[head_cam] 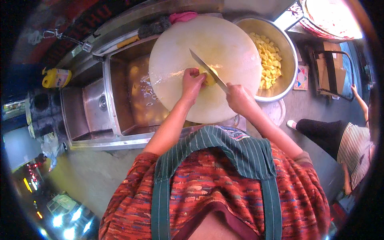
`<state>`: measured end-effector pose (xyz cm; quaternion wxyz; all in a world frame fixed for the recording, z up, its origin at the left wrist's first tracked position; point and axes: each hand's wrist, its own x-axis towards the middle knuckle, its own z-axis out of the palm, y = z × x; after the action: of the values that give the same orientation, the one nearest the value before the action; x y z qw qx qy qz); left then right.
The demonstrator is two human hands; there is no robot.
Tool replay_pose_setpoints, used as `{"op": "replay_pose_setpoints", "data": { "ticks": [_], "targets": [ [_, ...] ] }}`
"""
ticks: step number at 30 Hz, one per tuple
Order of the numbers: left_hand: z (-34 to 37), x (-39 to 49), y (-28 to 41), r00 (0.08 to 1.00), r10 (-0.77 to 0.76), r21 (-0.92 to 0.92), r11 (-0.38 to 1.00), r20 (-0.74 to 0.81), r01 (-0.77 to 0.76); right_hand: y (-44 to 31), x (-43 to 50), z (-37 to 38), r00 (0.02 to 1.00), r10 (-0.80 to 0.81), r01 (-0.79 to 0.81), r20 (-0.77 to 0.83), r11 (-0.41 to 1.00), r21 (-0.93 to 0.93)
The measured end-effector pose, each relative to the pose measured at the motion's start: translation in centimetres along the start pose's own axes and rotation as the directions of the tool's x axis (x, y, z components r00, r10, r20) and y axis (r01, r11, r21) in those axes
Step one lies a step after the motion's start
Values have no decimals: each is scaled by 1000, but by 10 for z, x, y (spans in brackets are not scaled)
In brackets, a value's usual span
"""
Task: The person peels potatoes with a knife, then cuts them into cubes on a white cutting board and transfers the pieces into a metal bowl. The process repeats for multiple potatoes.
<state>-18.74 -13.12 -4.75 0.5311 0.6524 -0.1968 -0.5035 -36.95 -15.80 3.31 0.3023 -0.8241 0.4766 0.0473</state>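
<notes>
A large round white cutting board lies in front of me, partly over a sink basin. Near its middle sits a peeled yellow potato, partly covered by the knife and fingers. My left hand holds the potato from its left side with bent fingers. In my right hand is the handle of a kitchen knife. Its blade slants up and left across the potato; whether it has cut in, I cannot tell. Beyond the board's right edge, a steel bowl contains many yellow potato chunks.
Left of the board, a steel sink basin holds murky water with potatoes. Farther left are another basin and a yellow bottle. A pink cloth lies behind the board. At right, a person grips a cart carrying cardboard.
</notes>
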Motion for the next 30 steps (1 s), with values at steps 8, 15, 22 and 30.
{"op": "replay_pose_setpoints", "data": {
  "ticks": [8, 15, 22, 30],
  "targets": [
    [1, -6, -3, 998, 61, -10, 998, 0, -61, 8, 16, 39, 996, -28, 28, -88, 1000, -5],
    [4, -2, -3, 966, 260, 132, 957, -9, -257, -2, 20, 18, 992, -110, 98, -66, 983, -153],
    [2, 1, -12, 907, 422, 401, 831, 0, -386, -19, 18, 21, 990, -115, 98, -81, 976, -196],
    [-32, -12, -39, 887, 456, 515, 745, 71, -424, -21, 14, -70, 979, 66, 20, -193, 909, 416]
  ]
}}
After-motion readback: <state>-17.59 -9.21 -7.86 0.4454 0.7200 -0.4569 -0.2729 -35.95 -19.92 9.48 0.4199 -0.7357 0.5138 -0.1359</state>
